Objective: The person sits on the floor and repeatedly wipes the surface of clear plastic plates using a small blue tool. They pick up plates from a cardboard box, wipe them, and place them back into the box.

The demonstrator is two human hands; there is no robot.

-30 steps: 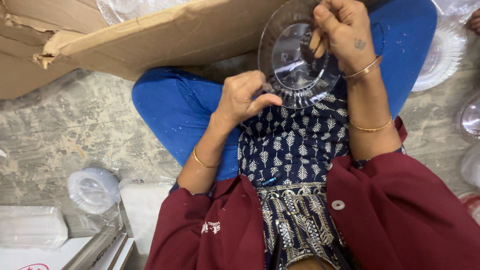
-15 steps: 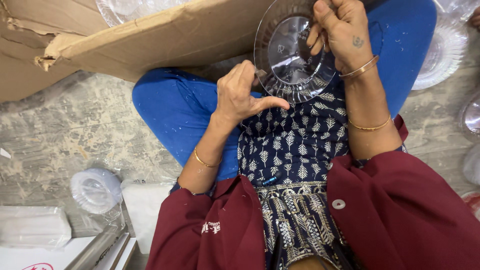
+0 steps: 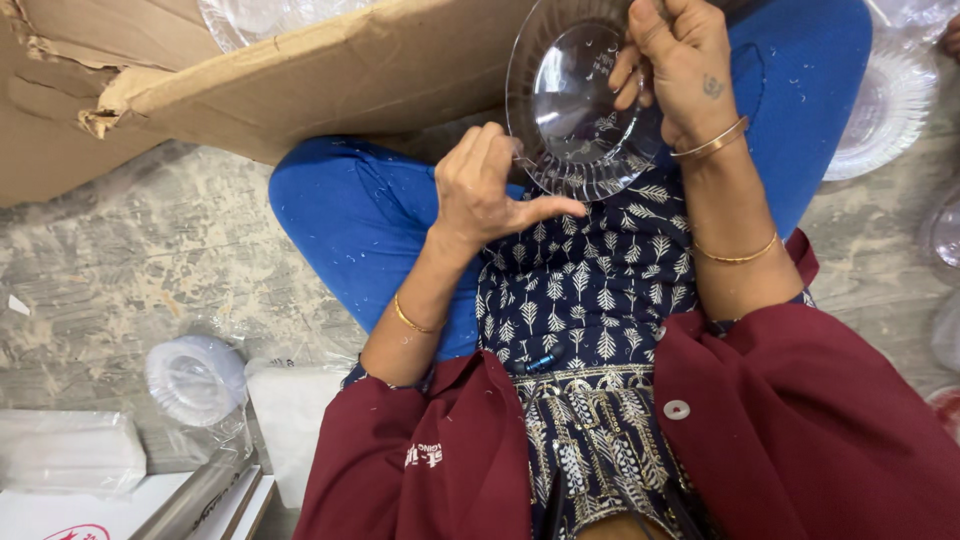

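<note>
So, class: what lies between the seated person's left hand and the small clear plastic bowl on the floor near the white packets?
In the head view, between the left hand and the small clear plastic bowl lie the blue trouser leg and bare mottled grey floor.

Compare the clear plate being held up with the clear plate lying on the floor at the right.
The held plate is tilted up on edge over the lap, gripped by the right hand with the left hand at its lower rim; the floor plate lies flat, untouched. The held plate shows whole; the floor plate is partly hidden behind the blue-clad knee. Both are clear, round and ribbed at the rim.
</note>
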